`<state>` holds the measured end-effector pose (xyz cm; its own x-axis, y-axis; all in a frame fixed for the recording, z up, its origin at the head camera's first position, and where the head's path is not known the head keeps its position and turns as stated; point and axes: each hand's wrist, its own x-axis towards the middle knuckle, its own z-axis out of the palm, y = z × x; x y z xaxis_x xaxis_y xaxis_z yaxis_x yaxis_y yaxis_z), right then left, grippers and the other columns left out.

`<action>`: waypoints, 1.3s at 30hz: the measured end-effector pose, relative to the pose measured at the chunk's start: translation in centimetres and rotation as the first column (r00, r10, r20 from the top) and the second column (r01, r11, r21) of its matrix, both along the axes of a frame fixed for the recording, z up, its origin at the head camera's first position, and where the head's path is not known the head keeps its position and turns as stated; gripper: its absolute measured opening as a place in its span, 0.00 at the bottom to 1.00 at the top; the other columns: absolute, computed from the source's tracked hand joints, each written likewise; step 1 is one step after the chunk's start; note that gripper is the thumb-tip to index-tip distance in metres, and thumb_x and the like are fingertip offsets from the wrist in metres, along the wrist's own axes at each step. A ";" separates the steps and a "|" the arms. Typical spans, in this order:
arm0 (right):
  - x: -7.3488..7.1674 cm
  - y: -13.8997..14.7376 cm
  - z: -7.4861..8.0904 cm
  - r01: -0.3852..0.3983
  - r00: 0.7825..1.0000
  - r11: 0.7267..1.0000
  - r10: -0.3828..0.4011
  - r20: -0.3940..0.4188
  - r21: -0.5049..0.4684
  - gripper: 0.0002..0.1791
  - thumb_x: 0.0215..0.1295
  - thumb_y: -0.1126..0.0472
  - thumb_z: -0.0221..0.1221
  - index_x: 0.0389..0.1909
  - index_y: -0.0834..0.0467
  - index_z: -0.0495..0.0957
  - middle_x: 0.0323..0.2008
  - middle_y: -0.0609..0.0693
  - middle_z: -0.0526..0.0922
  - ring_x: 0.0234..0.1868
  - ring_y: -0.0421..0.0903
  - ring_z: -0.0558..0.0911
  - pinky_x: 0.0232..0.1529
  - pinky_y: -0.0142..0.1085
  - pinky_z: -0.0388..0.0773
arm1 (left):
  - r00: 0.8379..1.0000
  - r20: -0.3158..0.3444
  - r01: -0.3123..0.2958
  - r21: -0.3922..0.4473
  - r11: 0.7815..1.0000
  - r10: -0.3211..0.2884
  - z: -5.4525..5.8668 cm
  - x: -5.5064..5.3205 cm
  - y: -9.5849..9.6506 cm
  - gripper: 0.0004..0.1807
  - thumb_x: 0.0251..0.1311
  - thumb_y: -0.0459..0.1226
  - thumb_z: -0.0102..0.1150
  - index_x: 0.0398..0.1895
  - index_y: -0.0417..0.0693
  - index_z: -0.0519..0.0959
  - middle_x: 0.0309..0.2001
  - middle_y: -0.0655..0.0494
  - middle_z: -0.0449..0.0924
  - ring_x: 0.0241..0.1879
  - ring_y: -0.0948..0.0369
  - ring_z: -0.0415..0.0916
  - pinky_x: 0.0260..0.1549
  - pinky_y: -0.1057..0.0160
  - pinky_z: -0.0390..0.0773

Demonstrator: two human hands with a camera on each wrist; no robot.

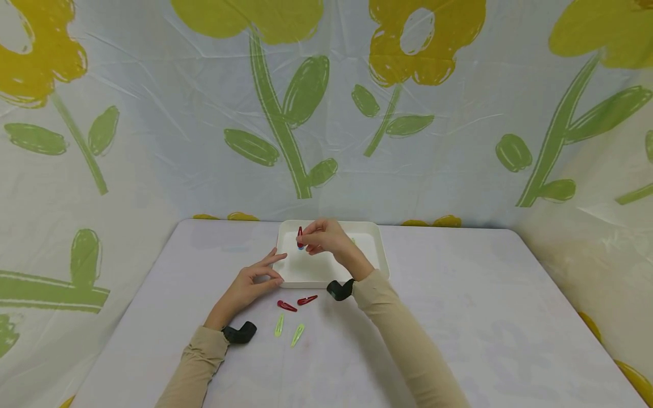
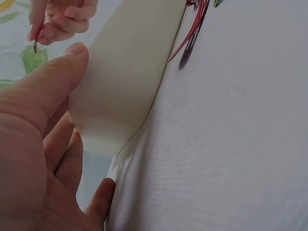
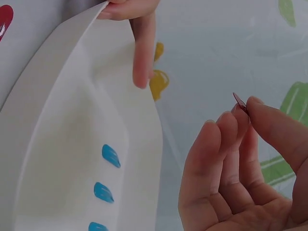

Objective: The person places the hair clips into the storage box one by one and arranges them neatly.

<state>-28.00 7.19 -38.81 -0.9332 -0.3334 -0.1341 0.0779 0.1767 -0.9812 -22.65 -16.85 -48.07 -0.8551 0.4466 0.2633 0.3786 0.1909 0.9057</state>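
Observation:
My right hand (image 1: 331,239) is raised over the white tray (image 1: 306,285), pinching a red hair clip (image 1: 300,233) between thumb and fingertips. In the right wrist view the pinched clip (image 3: 240,102) shows nearly edge-on. At the tray's near left corner, my left hand (image 1: 249,288) rests with thumb and fingers spread; the thumb touches the rim in the left wrist view. Two red hair clips (image 1: 287,306) lie just in front of the tray, with two light green hair clips (image 1: 297,335) nearer me. Inside the tray are glossy blue drop-shaped pieces (image 3: 110,156), whose kind I cannot tell.
A light green piece (image 1: 353,241) shows in the tray, partly hidden by the right wrist. The table (image 1: 459,317) has a pale cloth cover. Behind it hangs a flower-print curtain (image 1: 204,102). A black wrist camera (image 1: 340,290) sits close to the tray's front wall.

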 end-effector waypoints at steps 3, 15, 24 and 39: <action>-0.2 -0.2 -0.5 0.026 1.000 1.000 -0.026 0.014 -0.003 0.07 0.62 0.67 0.66 0.36 0.67 0.81 0.29 0.52 0.86 0.25 0.44 0.81 0.34 0.36 0.84 | 1.000 -0.004 -0.001 0.001 1.000 0.001 0.1 0.1 0.0 0.05 0.61 0.32 0.67 0.35 0.37 0.85 0.69 0.44 0.68 0.77 0.46 0.44 0.70 0.37 0.45; -0.4 -0.9 -3.2 0.116 0.983 0.993 -0.116 0.142 0.006 0.08 0.63 0.68 0.64 0.39 0.70 0.82 0.29 0.52 0.85 0.25 0.43 0.80 0.35 0.35 0.85 | 1.000 -0.019 0.003 0.004 1.000 -0.003 0.1 0.0 0.1 0.03 0.61 0.30 0.66 0.35 0.38 0.86 0.69 0.42 0.68 0.77 0.44 0.44 0.70 0.35 0.44; -0.5 -1.0 -5.3 0.160 0.967 0.986 -0.168 0.191 0.056 0.08 0.62 0.67 0.66 0.37 0.69 0.84 0.26 0.51 0.85 0.22 0.41 0.80 0.31 0.33 0.84 | 0.999 -0.038 0.007 0.020 1.000 -0.006 -1.8 -0.9 -0.2 0.03 0.61 0.29 0.66 0.34 0.45 0.86 0.70 0.45 0.68 0.77 0.46 0.43 0.70 0.38 0.44; -0.2 -1.7 -6.6 0.185 0.959 0.967 -0.216 0.182 0.176 0.05 0.60 0.69 0.67 0.32 0.69 0.83 0.21 0.53 0.82 0.17 0.40 0.79 0.22 0.28 0.79 | 0.999 -0.034 0.011 0.030 1.000 -0.010 -3.1 -1.6 -0.5 0.02 0.61 0.36 0.68 0.34 0.53 0.87 0.70 0.54 0.69 0.77 0.54 0.44 0.71 0.39 0.43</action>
<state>-28.18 5.53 -45.41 -0.9279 -0.1023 -0.3586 0.3178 0.2862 -0.9039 -24.28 -17.36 -51.13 -0.8410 0.4467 0.3052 0.4107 0.1600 0.8976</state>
